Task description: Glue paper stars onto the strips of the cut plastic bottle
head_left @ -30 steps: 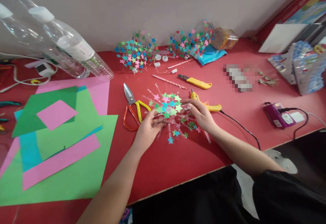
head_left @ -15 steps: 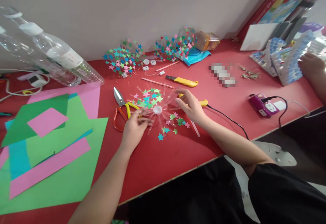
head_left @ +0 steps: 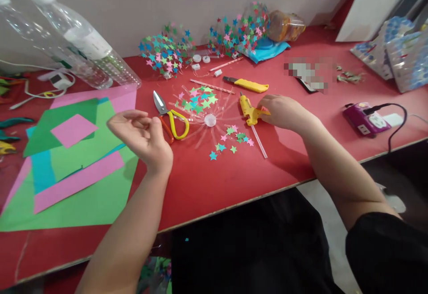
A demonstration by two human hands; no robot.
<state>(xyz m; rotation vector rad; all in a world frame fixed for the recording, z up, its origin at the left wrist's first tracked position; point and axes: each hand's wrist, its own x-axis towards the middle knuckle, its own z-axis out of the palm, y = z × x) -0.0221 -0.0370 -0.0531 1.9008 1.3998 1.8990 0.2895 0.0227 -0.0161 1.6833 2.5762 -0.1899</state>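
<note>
My right hand [head_left: 284, 113] has its fingers closed at the handle of a yellow hot glue gun [head_left: 249, 112], which lies on its side with a clear glue stick [head_left: 259, 142] poking out of its back. Raised beside the red and yellow-handled scissors [head_left: 163, 106], my left hand [head_left: 142, 140] is empty, palm up, with loosely curled fingers apart. Between the hands lies a flattened clear plastic piece cut into thin strips around a round base [head_left: 210, 120]. Paper stars [head_left: 200, 100] cover its far strips. More loose stars [head_left: 240, 137] lie nearer me.
Coloured paper sheets [head_left: 110, 196] and clear bottles [head_left: 90, 46] occupy the left. Two star-covered clear shapes [head_left: 163, 55] stand against the wall. A yellow box cutter [head_left: 252, 85], striped straws [head_left: 212, 86] and a purple power adapter [head_left: 366, 118] lie on the red table [head_left: 200, 187].
My left hand has lifted away from the plastic strips, moving left and up. My right hand has moved right, onto the glue gun's handle. The view has shifted slightly; the other person's hand has left it.
</note>
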